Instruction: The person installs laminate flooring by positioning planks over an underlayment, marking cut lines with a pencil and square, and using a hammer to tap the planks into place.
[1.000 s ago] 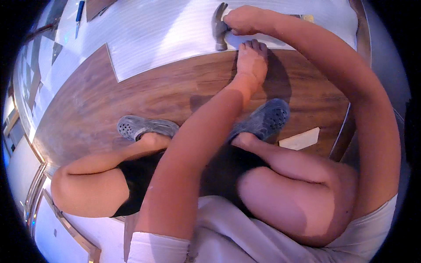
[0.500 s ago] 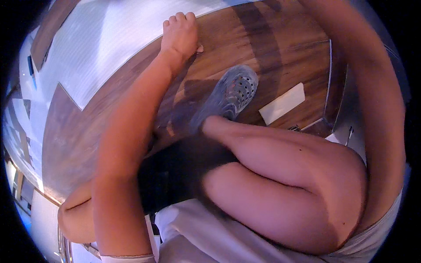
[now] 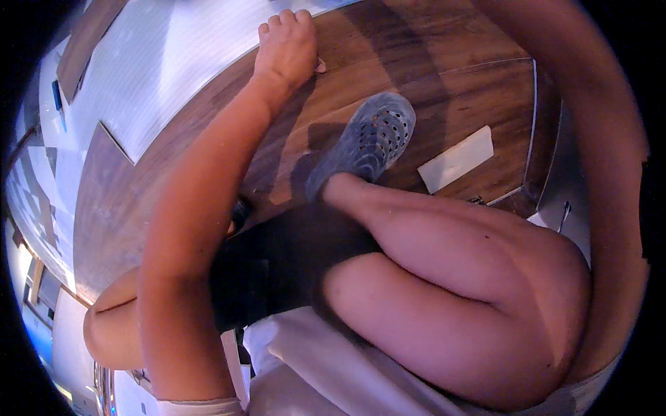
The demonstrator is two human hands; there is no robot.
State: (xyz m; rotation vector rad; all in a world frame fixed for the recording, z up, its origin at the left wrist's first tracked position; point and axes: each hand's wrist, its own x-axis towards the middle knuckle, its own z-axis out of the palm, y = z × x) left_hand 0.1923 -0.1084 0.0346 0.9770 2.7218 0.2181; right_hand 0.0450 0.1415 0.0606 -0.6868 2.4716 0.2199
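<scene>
closest to you is your grey shoe [image 3: 378,135] on the boards [image 3: 479,90], with a pale strip [image 3: 456,159] lying to its right. past those, the far board [image 3: 347,48] runs along the white sheet, and your left hand [image 3: 288,52] rests on it, fingers together at the sheet-side edge, thumb out, not visibly wrapped around anything. right hand's out of frame, so can't tell its fingers. i'd guess the board's stiff, fairly light, slick on top, chippy at the edges; hold it along the long side. beyond is that white sheet [image 3: 208,41].
</scene>
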